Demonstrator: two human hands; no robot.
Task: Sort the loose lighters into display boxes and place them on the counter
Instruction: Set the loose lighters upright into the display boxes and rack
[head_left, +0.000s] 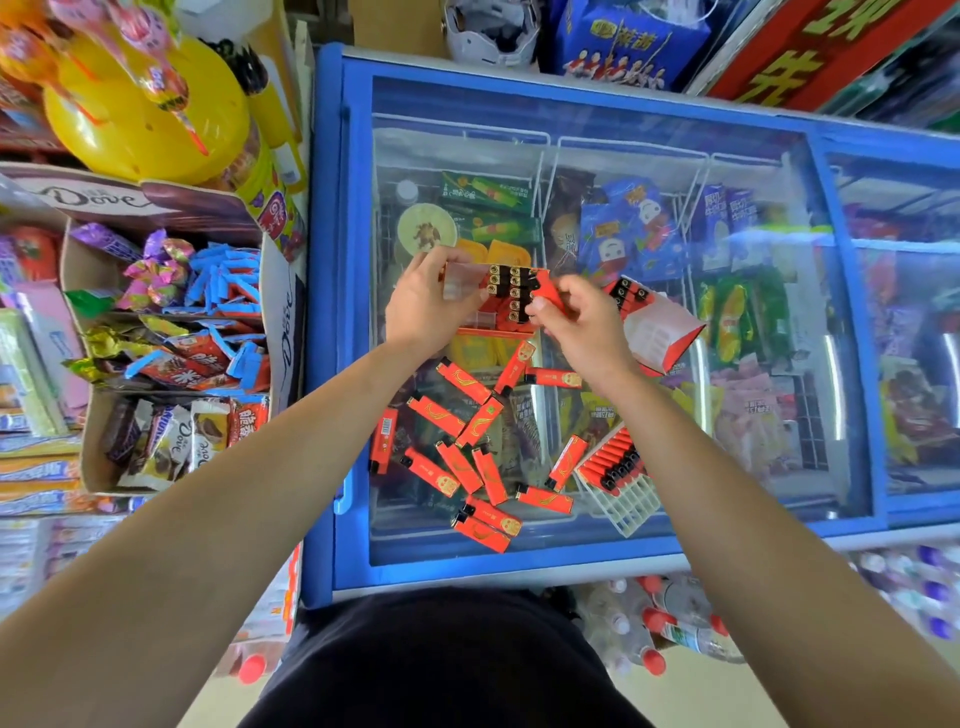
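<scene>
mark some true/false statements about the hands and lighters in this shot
1. The left hand holds a display box partly filled with lighters. True.
2. The right hand is empty. False: it pinches a red lighter at the box's edge.
3. Loose lighters lie scattered on the freezer lid. True.
4. The white grid tray holds nothing. False: a row of lighters sits in one end of it.
5. The loose lighters are blue. False: they are red.
</scene>
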